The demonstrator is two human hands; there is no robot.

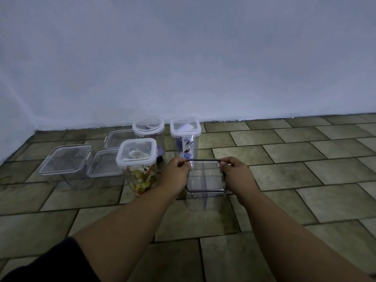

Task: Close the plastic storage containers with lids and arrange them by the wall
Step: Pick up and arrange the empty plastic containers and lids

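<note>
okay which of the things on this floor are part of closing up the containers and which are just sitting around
Part of the job:
- black-rimmed lid, held by left hand and right hand
- divided container under it
- three white-lidded jars, e.g.
- clear lidded boxes at left

Just lying about:
- nothing visible

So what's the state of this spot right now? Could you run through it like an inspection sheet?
Surface: tiled floor, bare in front.
Job's things: divided clear container with dark-rimmed lid held on top; three lidded containers near the wall; three clear tubs at left.
Clutter: nothing seen.
Grippers: left hand and right hand each pinch the lid's far corners.
Cables: nothing seen.
Surroundings: plain wall.
</note>
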